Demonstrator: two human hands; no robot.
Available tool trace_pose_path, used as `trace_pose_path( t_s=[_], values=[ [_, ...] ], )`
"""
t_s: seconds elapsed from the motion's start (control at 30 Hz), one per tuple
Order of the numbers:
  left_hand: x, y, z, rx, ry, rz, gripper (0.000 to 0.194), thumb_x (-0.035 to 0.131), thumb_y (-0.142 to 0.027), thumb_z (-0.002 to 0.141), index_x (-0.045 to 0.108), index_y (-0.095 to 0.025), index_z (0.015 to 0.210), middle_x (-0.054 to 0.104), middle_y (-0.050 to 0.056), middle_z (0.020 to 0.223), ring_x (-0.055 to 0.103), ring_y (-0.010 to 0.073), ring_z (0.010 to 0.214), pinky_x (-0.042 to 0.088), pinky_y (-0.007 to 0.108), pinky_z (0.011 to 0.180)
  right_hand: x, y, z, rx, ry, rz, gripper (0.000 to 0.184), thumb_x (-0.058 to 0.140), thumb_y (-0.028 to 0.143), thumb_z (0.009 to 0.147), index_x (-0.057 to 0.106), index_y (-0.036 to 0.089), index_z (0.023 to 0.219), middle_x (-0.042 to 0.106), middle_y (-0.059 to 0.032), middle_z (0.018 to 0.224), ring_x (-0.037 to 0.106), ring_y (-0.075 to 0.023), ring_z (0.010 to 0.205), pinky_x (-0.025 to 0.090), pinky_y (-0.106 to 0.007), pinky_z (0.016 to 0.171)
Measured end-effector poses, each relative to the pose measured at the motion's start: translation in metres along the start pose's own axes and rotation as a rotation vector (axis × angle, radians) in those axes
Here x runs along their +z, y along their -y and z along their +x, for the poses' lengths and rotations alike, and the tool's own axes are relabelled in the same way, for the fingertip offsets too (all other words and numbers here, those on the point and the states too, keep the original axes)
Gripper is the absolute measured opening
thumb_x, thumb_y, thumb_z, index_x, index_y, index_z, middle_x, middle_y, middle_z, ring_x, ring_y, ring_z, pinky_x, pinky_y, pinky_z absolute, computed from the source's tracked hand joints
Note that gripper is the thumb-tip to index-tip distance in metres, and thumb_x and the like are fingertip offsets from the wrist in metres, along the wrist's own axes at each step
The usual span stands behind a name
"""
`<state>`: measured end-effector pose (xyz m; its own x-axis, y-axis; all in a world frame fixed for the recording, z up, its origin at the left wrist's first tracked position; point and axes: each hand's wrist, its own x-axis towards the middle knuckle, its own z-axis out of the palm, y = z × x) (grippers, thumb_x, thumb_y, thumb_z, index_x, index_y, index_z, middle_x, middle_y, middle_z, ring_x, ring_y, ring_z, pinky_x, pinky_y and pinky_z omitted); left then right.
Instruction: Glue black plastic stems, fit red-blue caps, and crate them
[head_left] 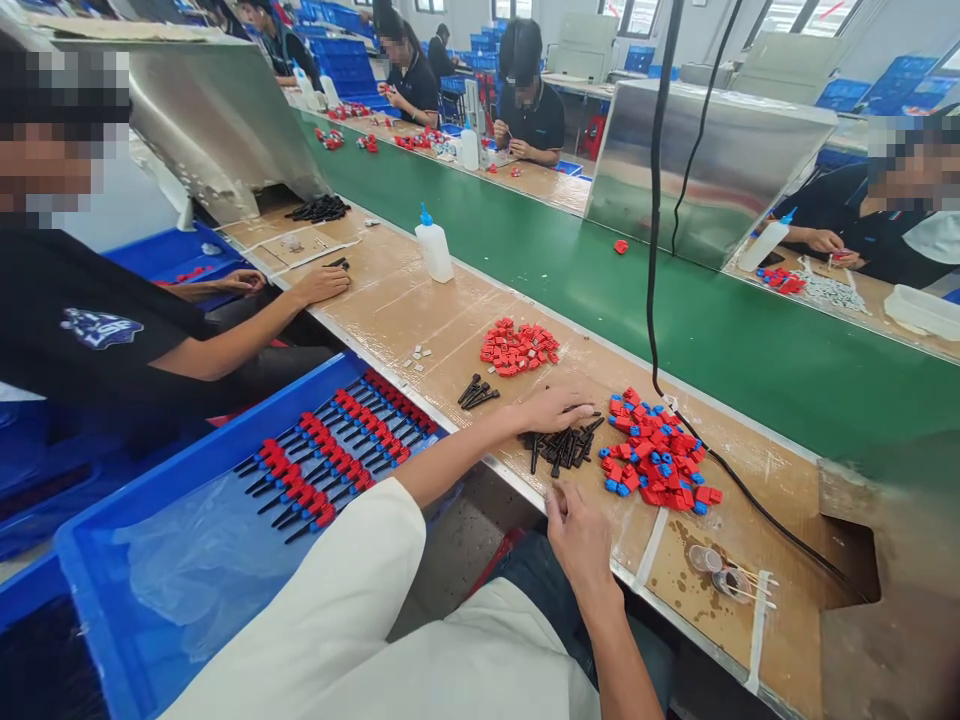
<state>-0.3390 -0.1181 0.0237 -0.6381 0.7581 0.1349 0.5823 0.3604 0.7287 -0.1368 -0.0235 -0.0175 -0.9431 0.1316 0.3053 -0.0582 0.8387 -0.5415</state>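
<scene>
My left hand (553, 408) lies palm down on the cardboard-covered bench, fingers stretched over a pile of black pins (562, 447). My right hand (576, 535) rests at the bench's near edge with its fingers curled; whether it holds anything is hidden. Right of the pins lies a heap of red and blue plastic caps (656, 460). A pile of red caps (519, 347) and a few more black pins (475, 392) lie further left. A blue tray (112, 520) at my left holds rows of assembled red-and-black pieces (337, 455).
A white glue bottle (434, 246) stands on the bench. A green conveyor belt (675, 310) runs behind it. A black cable (654, 250) hangs down across the bench. A co-worker's arm (255, 325) reaches from the left. Small clear cups (716, 572) sit near the right edge.
</scene>
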Motion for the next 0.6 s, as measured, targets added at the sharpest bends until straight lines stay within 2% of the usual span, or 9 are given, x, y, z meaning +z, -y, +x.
trace_pose_path(
  t_s=[0.1,0.17,0.23,0.3,0.37,0.43,0.5,0.6],
  values=[
    [-0.013,0.0,-0.007,-0.011,-0.251,-0.092,0.029,0.049,-0.035,0.098,0.072,-0.022,0.111,0.073,0.006,0.119,0.065,0.0199,0.114,0.047,0.031,0.102,0.003,-0.003,0.012,0.012,-0.006,-0.009,0.03,0.046,0.036,0.096,0.071,0.022,0.106,0.07,-0.0057,0.083,0.062,-0.0193,0.069,0.043,-0.029,0.061],
    [-0.019,0.001,-0.021,-0.023,-0.446,-0.127,0.029,0.05,-0.034,0.098,0.073,-0.019,0.106,0.074,0.008,0.113,0.066,0.02,0.108,0.048,0.032,0.099,-0.003,-0.003,0.013,0.006,-0.014,0.004,0.033,0.044,0.038,0.097,0.071,0.021,0.108,0.069,-0.0059,0.082,0.062,-0.0194,0.07,0.044,-0.029,0.062],
    [-0.019,-0.002,-0.046,-0.037,-0.596,-0.148,0.027,0.051,-0.035,0.097,0.072,-0.019,0.1,0.074,0.007,0.103,0.067,0.0192,0.099,0.05,0.032,0.093,-0.014,0.0,0.004,-0.015,-0.023,0.026,0.035,0.043,0.04,0.098,0.071,0.02,0.105,0.068,-0.0055,0.079,0.061,-0.0182,0.068,0.044,-0.028,0.063],
    [-0.011,-0.009,-0.08,-0.057,-0.727,-0.154,0.025,0.053,-0.036,0.097,0.071,-0.019,0.094,0.073,0.006,0.094,0.067,0.0183,0.091,0.051,0.032,0.087,-0.028,0.004,-0.013,-0.023,-0.031,0.102,0.034,0.045,0.041,0.099,0.072,0.02,0.099,0.067,-0.0045,0.076,0.058,-0.016,0.064,0.045,-0.027,0.062],
    [0.009,-0.02,-0.119,-0.108,-0.865,-0.151,0.024,0.052,-0.034,0.098,0.07,-0.02,0.09,0.072,0.005,0.09,0.065,0.0178,0.088,0.05,0.032,0.085,-0.042,0.007,-0.031,-0.002,-0.023,0.235,0.03,0.052,0.041,0.097,0.072,0.02,0.092,0.066,-0.0027,0.072,0.055,-0.0137,0.058,0.045,-0.025,0.059],
    [0.037,-0.034,-0.155,-0.182,-0.927,-0.178,0.023,0.053,-0.033,0.098,0.068,-0.02,0.087,0.071,0.005,0.087,0.065,0.0173,0.086,0.05,0.031,0.082,-0.052,0.011,-0.045,0.031,0.033,0.351,0.028,0.058,0.041,0.094,0.073,0.02,0.086,0.063,-0.0005,0.066,0.051,-0.0122,0.053,0.044,-0.024,0.054],
    [0.07,-0.049,-0.183,-0.273,-0.93,-0.228,0.024,0.052,-0.033,0.098,0.068,-0.019,0.084,0.069,0.005,0.085,0.064,0.0166,0.082,0.05,0.03,0.078,-0.056,0.014,-0.051,0.059,0.127,0.429,0.032,0.059,0.046,0.092,0.073,0.019,0.079,0.061,0.0001,0.062,0.05,-0.0116,0.051,0.042,-0.023,0.05],
    [0.115,-0.069,-0.209,-0.458,-0.844,-0.275,0.024,0.053,-0.028,0.096,0.068,-0.018,0.08,0.068,0.005,0.082,0.063,0.0155,0.077,0.05,0.028,0.073,-0.053,0.021,-0.047,0.071,0.258,0.492,0.041,0.059,0.054,0.089,0.072,0.017,0.075,0.064,-0.0026,0.064,0.053,-0.0127,0.054,0.042,-0.024,0.051]
  ],
)
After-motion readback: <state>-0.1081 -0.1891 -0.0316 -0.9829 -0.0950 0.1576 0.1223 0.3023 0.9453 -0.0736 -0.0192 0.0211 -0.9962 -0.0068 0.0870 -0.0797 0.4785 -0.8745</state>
